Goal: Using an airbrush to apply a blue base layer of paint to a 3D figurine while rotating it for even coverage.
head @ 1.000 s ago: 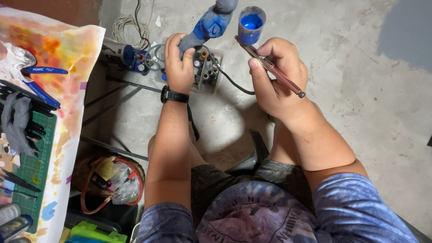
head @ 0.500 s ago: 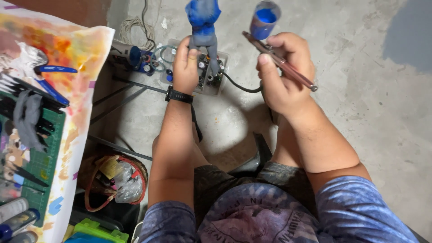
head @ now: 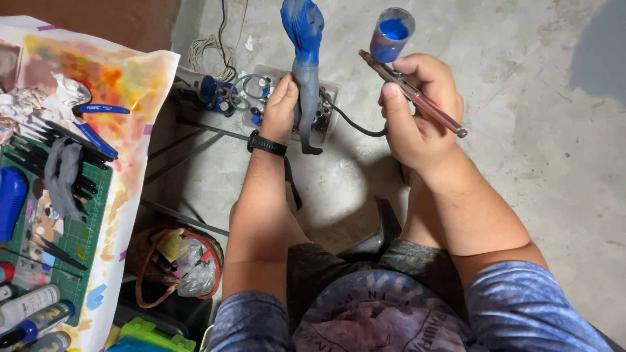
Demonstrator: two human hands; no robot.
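**Hands at work over concrete floor: figure and airbrush held**

Clothing nearest the camera: a blue-grey patterned shirt and dark trousers, the person seated above a concrete floor.

Left hand: the fingers are closed around the lower part of a slim grey figure, held upright. The upper part of the figure is coated blue; the lower part remains grey. A black wristband sits on the left wrist.

Right hand: the fingers are closed around a thin metallic airbrush, held at a slant, its front end pointing up and left toward the figure without touching it. A small cup of blue paint rides on top of the airbrush near its front end. A dark hose runs from under the right hand toward the floor.

Floor beyond the hands: a pale tray of small items lies directly behind the figure, with a coil of cord further back.

Left side: a bench covered with paint-stained paper carries a green cutting mat, blue-handled pliers, dark brushes and several bottles. Beneath the bench edge, a basket holds crumpled wrapping.
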